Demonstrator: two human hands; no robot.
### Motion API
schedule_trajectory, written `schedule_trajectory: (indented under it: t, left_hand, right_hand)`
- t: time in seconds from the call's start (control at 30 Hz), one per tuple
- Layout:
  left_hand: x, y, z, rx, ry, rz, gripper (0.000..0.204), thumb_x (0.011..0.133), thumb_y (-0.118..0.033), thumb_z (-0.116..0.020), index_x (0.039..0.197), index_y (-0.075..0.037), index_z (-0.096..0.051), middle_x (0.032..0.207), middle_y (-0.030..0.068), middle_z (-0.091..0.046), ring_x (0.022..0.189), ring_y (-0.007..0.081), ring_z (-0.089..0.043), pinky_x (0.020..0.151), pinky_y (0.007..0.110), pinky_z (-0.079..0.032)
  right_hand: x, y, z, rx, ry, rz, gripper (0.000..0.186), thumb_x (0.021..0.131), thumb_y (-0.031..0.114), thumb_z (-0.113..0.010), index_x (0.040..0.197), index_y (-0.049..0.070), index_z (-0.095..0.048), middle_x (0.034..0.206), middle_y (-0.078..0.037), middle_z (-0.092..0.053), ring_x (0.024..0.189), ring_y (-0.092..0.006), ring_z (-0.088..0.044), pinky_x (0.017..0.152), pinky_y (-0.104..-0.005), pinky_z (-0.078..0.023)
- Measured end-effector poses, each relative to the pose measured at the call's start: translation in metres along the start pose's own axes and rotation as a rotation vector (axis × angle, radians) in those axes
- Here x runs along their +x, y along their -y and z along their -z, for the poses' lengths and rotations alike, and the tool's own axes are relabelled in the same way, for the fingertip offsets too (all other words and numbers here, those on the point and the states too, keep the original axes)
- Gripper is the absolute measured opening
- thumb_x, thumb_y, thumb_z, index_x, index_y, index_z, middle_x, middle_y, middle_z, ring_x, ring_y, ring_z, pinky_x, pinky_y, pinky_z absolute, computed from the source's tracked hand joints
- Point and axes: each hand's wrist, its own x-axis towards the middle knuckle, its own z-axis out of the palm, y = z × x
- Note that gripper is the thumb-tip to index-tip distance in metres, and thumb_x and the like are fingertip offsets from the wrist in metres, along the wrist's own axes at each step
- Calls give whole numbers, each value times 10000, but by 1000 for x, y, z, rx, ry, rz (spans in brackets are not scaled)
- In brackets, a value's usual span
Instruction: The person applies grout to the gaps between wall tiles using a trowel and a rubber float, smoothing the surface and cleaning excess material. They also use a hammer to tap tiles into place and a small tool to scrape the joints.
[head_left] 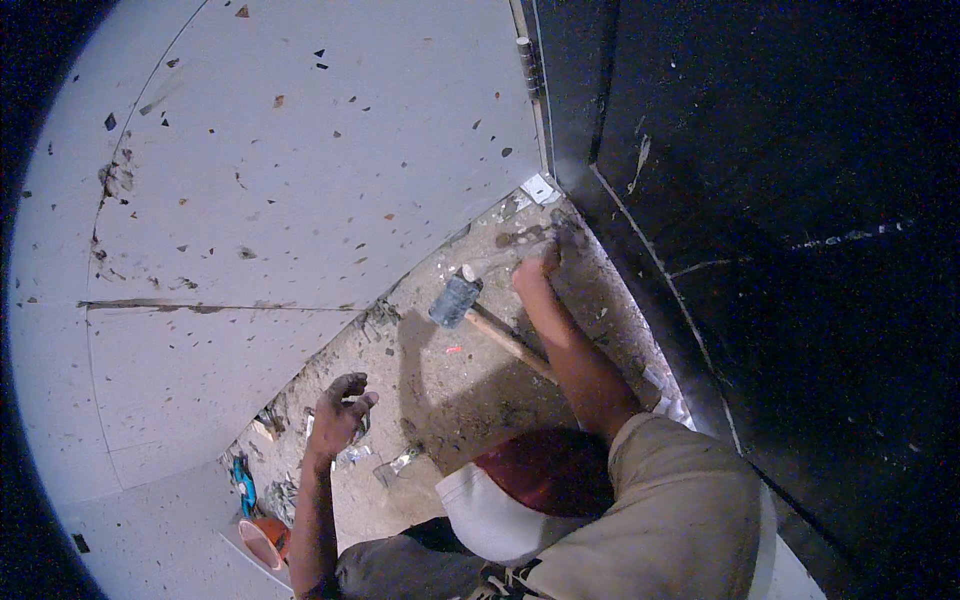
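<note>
Dusty ground lies in the corner between two panels, and both of my arms reach over it. My right hand is closed near the far corner, seemingly around a pale, rod-like piece that points left. Its exact kind is unclear. Just nearer is a mallet with a dusty grey head; its wooden handle passes behind my right forearm. My left hand hovers nearer and to the left, holding nothing, fingers apart and partly curled. Between my arms, a rounded maroon and white cap-like shape hides part of the ground.
A speckled white panel borders the ground on the left, a dark panel on the right. White scrap sits in the far corner. At lower left are an orange container and a turquoise object. Clear plastic scraps lie nearby.
</note>
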Motion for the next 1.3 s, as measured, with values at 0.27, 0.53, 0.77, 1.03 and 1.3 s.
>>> schedule_trajectory:
  t: [0.27,0.53,0.77,1.03,1.3]
  left_hand:
    - [-8,45,5,23,0,-12,482,851,-229,-734,1215,48,-583,1136,176,-659,1044,237,-631,913,355,-487]
    - [14,35,-2,-152,46,25,479,853,-264,-727,1193,48,-598,1127,155,-668,1046,233,-630,923,347,-477]
    - [-2,34,5,-88,-26,63,448,864,-233,-717,1191,48,-597,1110,138,-670,1030,210,-631,901,335,-484]
    - [-3,60,7,-146,-31,96,424,874,-199,-709,1210,30,-592,1122,140,-667,1032,217,-632,918,348,-485]
    - [7,58,4,-175,20,111,486,876,-273,-711,1231,32,-580,1170,171,-652,1103,238,-613,936,361,-476]
  right_hand:
    - [-14,30,9,-87,254,-13,307,977,451,-434,1106,193,-539,951,-15,-553,819,-195,-560,688,-359,-506]
    - [56,16,46,-253,276,373,277,967,432,-481,1071,183,-546,988,-15,-550,834,-182,-556,681,-371,-500]
    - [37,13,35,-45,78,-29,237,971,432,-485,959,204,-550,774,30,-550,646,-143,-538,562,-310,-478]
    - [13,8,28,-153,209,-167,365,981,470,-435,1220,198,-483,1018,-9,-539,881,-174,-514,772,-343,-453]
    - [48,21,20,-82,129,-52,353,976,473,-462,1189,204,-547,982,-13,-584,843,-187,-579,727,-386,-520]
